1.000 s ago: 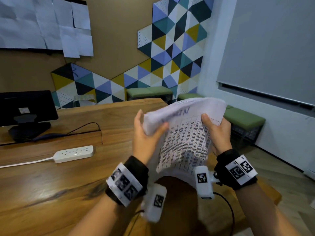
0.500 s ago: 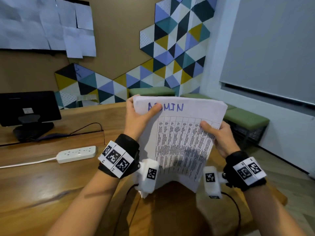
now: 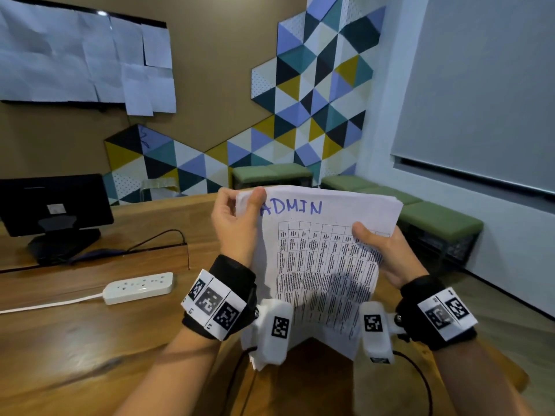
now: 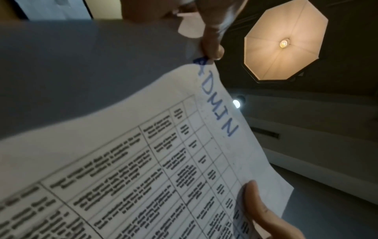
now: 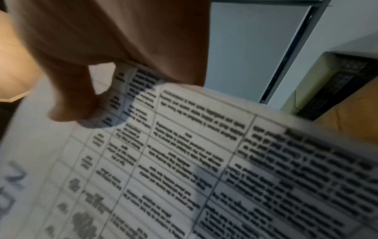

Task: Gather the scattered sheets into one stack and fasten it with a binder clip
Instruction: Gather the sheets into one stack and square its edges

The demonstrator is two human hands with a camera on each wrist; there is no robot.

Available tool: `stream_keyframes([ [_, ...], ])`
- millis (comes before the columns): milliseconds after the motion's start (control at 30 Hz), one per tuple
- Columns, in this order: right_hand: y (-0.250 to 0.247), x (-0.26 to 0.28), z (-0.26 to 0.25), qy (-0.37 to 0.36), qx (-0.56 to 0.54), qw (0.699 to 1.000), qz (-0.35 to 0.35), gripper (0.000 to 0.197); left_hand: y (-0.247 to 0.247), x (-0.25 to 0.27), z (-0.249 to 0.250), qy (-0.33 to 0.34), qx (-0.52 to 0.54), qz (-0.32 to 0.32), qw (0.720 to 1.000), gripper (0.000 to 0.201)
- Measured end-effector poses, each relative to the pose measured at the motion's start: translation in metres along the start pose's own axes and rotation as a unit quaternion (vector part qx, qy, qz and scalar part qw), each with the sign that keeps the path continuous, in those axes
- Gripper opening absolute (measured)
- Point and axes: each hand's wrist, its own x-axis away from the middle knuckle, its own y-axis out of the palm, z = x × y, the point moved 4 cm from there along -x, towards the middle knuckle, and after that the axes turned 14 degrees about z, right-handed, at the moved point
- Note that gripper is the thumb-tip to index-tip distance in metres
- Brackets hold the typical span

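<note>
A stack of printed sheets with a table and blue "ADMIN" written on top is held upright above the wooden table. My left hand pinches its top left corner, thumb on the front. My right hand grips the right edge, thumb pressed on the printed table. The left wrist view shows the stack of sheets with my left thumb at its corner. In the blurred right wrist view the stack of sheets fills the frame under my right thumb. No binder clip is in view.
A white power strip with its cord lies on the table to the left. A black monitor stands at the far left. Green benches line the wall at the right. Papers hang on the wall board.
The bent, crumpled stack has been straightened and raised upright. My left hand moved from the stack's side to its top left corner; my right hand kept its grip.
</note>
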Motion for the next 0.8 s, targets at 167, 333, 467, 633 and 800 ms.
stream_keyframes([
  [167, 0.001, -0.002, -0.003, -0.02, 0.011, 0.999, 0.037, 0.08, -0.009, -0.005, 0.0, -0.004, 0.024, -0.011, 1.0, 0.026],
  [333, 0.003, -0.001, -0.002, -0.043, 0.021, 0.997, 0.057, 0.082, -0.014, 0.002, 0.006, -0.017, 0.062, -0.015, 0.998, 0.017],
  [467, 0.004, -0.001, -0.003, -0.058, 0.023, 0.995, 0.076, 0.082, -0.013, 0.009, 0.009, -0.003, 0.082, -0.013, 0.997, 0.018],
  [633, 0.008, -0.001, 0.0, -0.068, 0.022, 0.993, 0.093, 0.083, -0.018, 0.01, 0.008, 0.084, 0.005, 0.001, 0.996, 0.022],
  [800, 0.011, -0.001, 0.001, -0.057, 0.03, 0.995, 0.073, 0.08, -0.02, 0.0, 0.01, 0.003, 0.02, 0.009, 1.0, 0.027],
])
